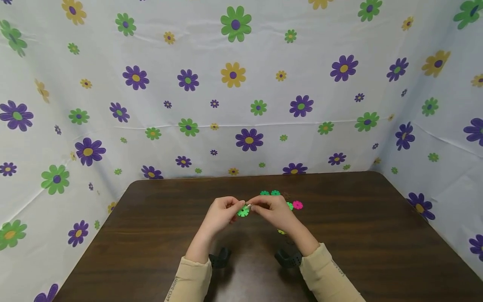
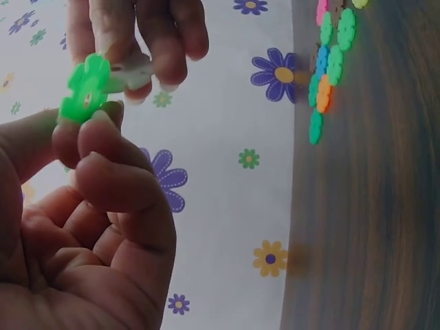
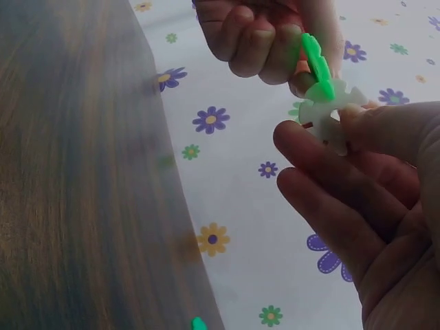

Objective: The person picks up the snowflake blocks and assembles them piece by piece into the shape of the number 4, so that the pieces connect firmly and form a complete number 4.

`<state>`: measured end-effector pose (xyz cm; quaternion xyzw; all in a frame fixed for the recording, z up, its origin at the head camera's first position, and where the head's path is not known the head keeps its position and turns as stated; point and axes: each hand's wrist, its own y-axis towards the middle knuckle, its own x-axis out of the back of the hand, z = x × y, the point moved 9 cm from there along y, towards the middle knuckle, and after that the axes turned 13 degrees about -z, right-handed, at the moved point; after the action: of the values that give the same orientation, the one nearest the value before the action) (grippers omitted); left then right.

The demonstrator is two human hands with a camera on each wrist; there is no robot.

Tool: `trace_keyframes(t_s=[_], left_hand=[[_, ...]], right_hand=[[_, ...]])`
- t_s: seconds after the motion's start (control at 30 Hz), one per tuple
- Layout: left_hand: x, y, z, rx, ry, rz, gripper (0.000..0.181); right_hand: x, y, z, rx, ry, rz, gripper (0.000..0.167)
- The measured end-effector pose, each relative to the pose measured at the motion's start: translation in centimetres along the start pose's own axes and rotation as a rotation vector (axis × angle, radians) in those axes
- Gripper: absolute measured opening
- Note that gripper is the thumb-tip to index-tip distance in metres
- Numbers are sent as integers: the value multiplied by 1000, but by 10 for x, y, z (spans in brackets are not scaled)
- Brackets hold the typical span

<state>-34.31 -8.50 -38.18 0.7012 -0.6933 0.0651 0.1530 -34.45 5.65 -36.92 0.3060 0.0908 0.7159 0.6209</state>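
Sleeves (image 1: 190, 277), green disc (image 2: 86, 86) in left grip (image 1: 222, 211)

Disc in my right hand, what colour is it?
The disc is white, clearest in the right wrist view.

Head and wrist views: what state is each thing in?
Left hand: pinching the green disc.
Right hand: pinching the white disc.
Green disc: held up, meeting the white disc at an angle.
White disc: held up; whether fully slotted, cannot tell.
Pink disc: lying on the table.
Flowered sheet: hanging, creased.
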Motion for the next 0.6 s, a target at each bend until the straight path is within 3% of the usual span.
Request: trace_keyframes(t_s=[0.2,0.37,0.6], left_hand=[[0,6,8,-18,21,-6,29],[1,6,9,-36,28,-2,31],[-5,0,4,-127,117,65,38]], right_hand=[[6,-1,20,-69,-41,-22,10],[4,2,-7,-56,-53,-55,11],[6,3,-8,-33,-62,-66,7]])
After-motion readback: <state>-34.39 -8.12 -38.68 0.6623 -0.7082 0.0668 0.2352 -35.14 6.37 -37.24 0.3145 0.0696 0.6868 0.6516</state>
